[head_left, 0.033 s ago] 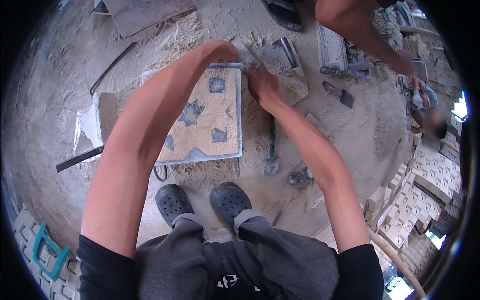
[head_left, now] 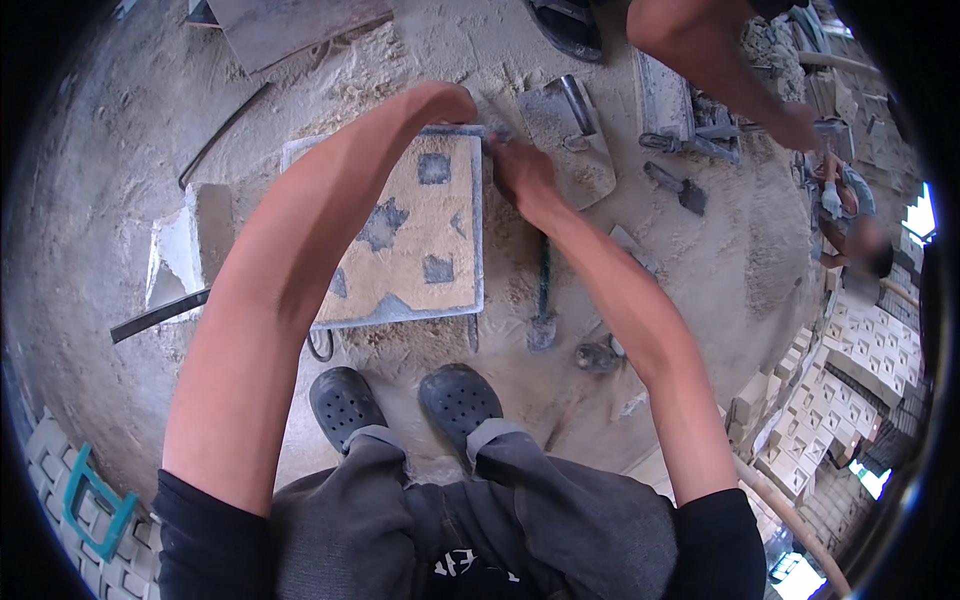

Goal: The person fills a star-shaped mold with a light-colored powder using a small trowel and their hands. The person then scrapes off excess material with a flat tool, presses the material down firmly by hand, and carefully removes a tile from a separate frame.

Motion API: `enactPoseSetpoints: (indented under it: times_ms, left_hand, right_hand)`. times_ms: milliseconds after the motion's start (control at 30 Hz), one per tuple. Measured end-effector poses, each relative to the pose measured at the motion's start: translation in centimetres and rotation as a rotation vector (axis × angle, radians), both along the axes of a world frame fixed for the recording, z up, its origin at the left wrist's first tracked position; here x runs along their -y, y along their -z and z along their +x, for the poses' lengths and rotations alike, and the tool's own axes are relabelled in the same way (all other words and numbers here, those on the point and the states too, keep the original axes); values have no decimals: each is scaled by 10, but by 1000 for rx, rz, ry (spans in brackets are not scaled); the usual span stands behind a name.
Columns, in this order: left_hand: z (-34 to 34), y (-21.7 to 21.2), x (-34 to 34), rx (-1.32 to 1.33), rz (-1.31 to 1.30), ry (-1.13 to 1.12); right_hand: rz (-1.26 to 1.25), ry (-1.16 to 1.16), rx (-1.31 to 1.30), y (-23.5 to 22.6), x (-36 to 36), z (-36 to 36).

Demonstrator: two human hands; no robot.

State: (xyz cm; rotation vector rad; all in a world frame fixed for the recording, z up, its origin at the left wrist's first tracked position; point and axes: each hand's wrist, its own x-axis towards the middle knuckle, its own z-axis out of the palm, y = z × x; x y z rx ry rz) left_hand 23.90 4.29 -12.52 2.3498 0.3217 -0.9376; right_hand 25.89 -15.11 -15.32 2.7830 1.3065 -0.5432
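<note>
Before me lies a square mould (head_left: 477, 230) with a thin bluish-grey rim, filled with pale sandy material around dark star-like and square shapes. My left hand (head_left: 456, 102) bends over its far edge. The wrist hides those fingers, so their grip cannot be made out. At the far right corner, my right hand (head_left: 524, 176) is closed, its thumb side toward the rim. Something grey and blurred lies between the two hands, and I cannot tell what the right fingers hold. A flat steel trowel (head_left: 592, 160) with a tube handle lies just beyond the right hand.
A green-handled tool (head_left: 544, 280) lies right of the mould, a small trowel (head_left: 688, 194) farther right. A pale broken block (head_left: 172, 255) and dark bar (head_left: 160, 317) sit left. A co-worker's hand (head_left: 797, 128) is near another mould (head_left: 668, 95). Patterned blocks (head_left: 830, 400) are stacked right.
My right hand has shifted very slightly at the mould's corner. The co-worker's hand at the upper right has moved a little. The mould stays put.
</note>
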Motion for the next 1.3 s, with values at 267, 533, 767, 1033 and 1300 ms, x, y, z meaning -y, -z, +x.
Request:
enactPoseSetpoints:
  times_ms: [267, 533, 767, 1033, 1300]
  left_hand:
    - [-9, 11, -19, 214, -206, -437]
    - [-90, -9, -63, 553, -357, -368]
    - [-126, -25, -47, 639, -426, -381]
    - [-156, -38, -24, 926, 50, 58]
    - [-168, -43, -32, 878, 192, -114]
  right_hand:
    - [152, 33, -231, -7, 32, 24]
    - [173, 84, -97, -91, 37, 22]
    - [298, -219, 307, -116, 27, -19]
    - [287, -234, 330, -138, 18, -18]
    - [42, -512, 10, -154, 0, 20]
